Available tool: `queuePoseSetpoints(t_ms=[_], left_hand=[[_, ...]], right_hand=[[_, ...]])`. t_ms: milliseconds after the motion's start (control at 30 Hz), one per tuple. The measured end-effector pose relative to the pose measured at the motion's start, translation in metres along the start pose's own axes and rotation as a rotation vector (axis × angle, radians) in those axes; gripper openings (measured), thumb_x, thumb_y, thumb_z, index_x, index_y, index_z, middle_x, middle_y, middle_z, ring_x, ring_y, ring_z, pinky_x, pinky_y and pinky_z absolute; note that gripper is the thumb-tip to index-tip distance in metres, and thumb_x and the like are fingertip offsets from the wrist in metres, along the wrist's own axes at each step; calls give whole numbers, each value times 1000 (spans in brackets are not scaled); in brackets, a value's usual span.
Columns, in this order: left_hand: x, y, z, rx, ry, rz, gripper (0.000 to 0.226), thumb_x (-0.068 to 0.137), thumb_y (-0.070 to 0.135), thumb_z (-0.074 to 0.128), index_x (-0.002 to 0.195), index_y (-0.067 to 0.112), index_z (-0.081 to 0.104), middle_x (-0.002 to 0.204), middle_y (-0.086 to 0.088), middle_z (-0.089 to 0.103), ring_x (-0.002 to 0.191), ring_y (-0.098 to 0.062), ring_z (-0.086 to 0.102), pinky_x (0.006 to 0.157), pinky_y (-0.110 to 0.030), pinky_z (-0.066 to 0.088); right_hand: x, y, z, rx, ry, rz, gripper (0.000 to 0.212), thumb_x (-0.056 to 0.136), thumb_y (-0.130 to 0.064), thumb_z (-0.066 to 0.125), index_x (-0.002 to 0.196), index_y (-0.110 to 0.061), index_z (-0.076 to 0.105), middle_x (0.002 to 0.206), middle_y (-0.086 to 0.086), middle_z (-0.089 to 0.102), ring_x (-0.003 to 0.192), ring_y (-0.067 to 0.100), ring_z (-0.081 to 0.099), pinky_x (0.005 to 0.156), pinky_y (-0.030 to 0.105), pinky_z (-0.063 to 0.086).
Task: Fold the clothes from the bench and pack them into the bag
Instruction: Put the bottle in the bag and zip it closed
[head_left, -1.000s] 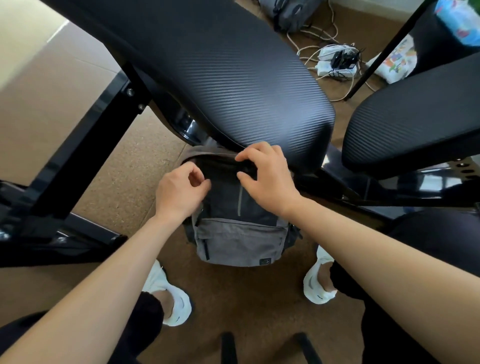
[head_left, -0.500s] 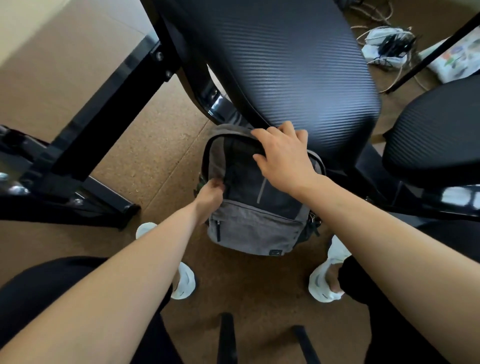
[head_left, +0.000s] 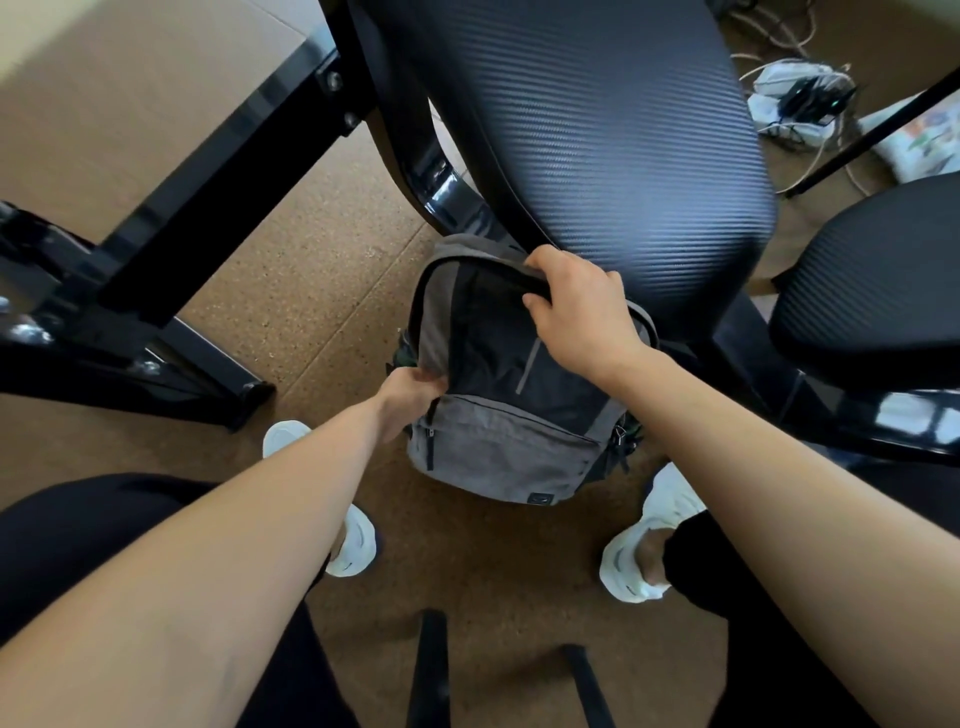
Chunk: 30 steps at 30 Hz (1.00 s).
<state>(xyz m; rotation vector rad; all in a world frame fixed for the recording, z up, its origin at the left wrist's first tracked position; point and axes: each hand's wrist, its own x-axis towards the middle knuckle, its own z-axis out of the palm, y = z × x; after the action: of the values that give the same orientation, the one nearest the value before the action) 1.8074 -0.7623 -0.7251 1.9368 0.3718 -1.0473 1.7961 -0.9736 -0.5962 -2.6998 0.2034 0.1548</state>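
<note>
Bag and both hands, seen from the head camera. The bag (head_left: 498, 457) is standing upright on the floor (head_left: 311, 291), its top tucked just under the front end of the bench (head_left: 597, 130) pad and its grey front pocket facing you, between your feet.

Your right hand (head_left: 582, 317) is gripping the bag's top rim, fingers curled over the dark edge. Your left hand (head_left: 410, 389) is pinching the bag's left side just above the front pocket. Whether it is holding a zip pull or only fabric cannot be told. Both hands are therefore closing on the bag itself, one at the top and one lower on the side, with the body of the bag hanging between them.

You are probably handling a soft, light thing. The cloth is sagging and creasing under your grip, so the walls are likely to be giving way and not standing by themselves. Taking hold at the stiffer seamed rim, as your right hand is doing, is the surer choice, because the loose panels offer little to pull against. No clothes are showing on the bench pad in this view.
</note>
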Motion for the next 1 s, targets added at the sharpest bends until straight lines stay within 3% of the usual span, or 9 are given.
queuePoseSetpoints(t_ms=[100,200,300,467,600,700,900,1000], left_hand=[[1,-2,-1,42,12,35,17,101,25,63,94,10,68,89,-8,69,85,-24,67,81,-40,55],[-2,7,-6,26,19,23,13,101,17,60,94,10,67,79,-3,64,71,-16,61,62,-23,49],[-6,20,-10,3,28,4,19,101,12,56,87,8,67,73,-4,60,62,-14,55,55,-22,43],[-24,51,-13,-261,69,60,28,101,8,59,73,9,62,46,6,54,43,-8,49,39,-15,35],[-45,91,-24,-366,106,226,26,102,18,58,77,18,65,62,5,58,58,-11,50,51,-22,36],[-60,102,-32,-313,98,320,24,103,18,55,80,19,62,72,3,55,65,-9,49,56,-23,35],[-69,99,-30,-225,139,312,25,105,21,52,85,20,66,81,3,62,76,-11,54,63,-23,41],[-76,101,-25,-244,127,281,25,107,22,50,94,17,71,92,3,72,84,-9,64,69,-23,47]], right_hand=[[-1,0,-1,20,-8,6,31,98,-19,60,129,-17,57,124,1,66,117,29,58,98,45,36],[0,1,-3,29,-21,8,30,98,-19,60,128,-17,57,122,1,67,115,29,59,98,45,36],[-1,1,-3,27,-23,10,28,98,-18,61,126,-16,57,121,2,67,114,30,59,97,45,35],[-1,1,0,16,-20,8,25,98,-17,60,123,-17,57,116,2,68,110,30,59,95,46,37],[0,1,-1,9,-6,12,25,98,-20,60,123,-18,57,117,2,68,111,30,60,94,46,38],[-1,0,-5,15,-5,17,24,97,-24,62,121,-19,58,116,2,68,112,31,60,93,46,40],[-9,16,-21,-24,-108,52,32,94,-41,66,116,-18,64,113,6,69,109,32,61,86,41,50],[-16,29,-26,-37,-147,84,32,91,-40,70,117,-24,66,113,4,69,109,33,62,84,40,50]])
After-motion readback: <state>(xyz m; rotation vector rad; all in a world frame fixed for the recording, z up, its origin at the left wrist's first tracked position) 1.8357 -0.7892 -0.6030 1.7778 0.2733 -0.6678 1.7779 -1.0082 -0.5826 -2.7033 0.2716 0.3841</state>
